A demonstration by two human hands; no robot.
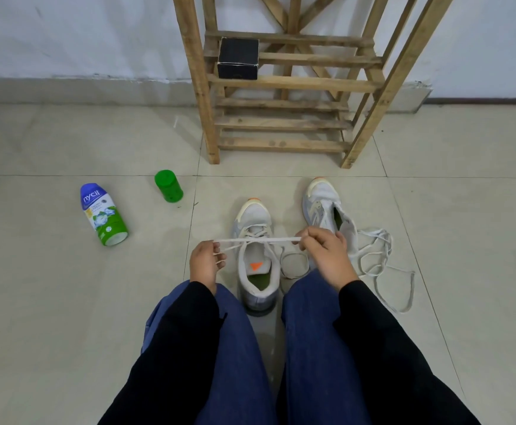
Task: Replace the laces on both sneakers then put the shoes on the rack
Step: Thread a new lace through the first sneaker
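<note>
Knees in blue trousers fill the bottom of the frame, parted so I can work in the gap between them. Just beyond, my left hand (206,262) has its grip curled round one end of the lace (256,240), with strands looped over the fingers. My right hand (327,256) pinches the other end. The lace runs taut and level between them across the near sneaker (252,216). I judge this is to even the two ends and pull out slack in the rows already crossed over its tongue.

That sneaker stands at lower centre, toe pointing away and heel between my knees, which holds it steady while I pull. A small lace loop (295,265) lies on the floor (66,302) beside it.

To its right a tangle of loose lace (376,259) sprawls on the tiles. I cannot tell whether it is one lace or more, nor whether it is old or new. It lies beside the far sneaker (321,194), right of centre, whose collar gapes open, so I judge that shoe is not finished.

Farther off at the left lie a toppled white-and-green bottle (103,214) and a green tub (168,186). The wooden rack (281,124) stands at top centre against the wall, with a black box (238,58) on an upper shelf and no shoes on it.

The count is two hands, two sneakers, one taut lace, one bottle, one tub, one rack and one box.
</note>
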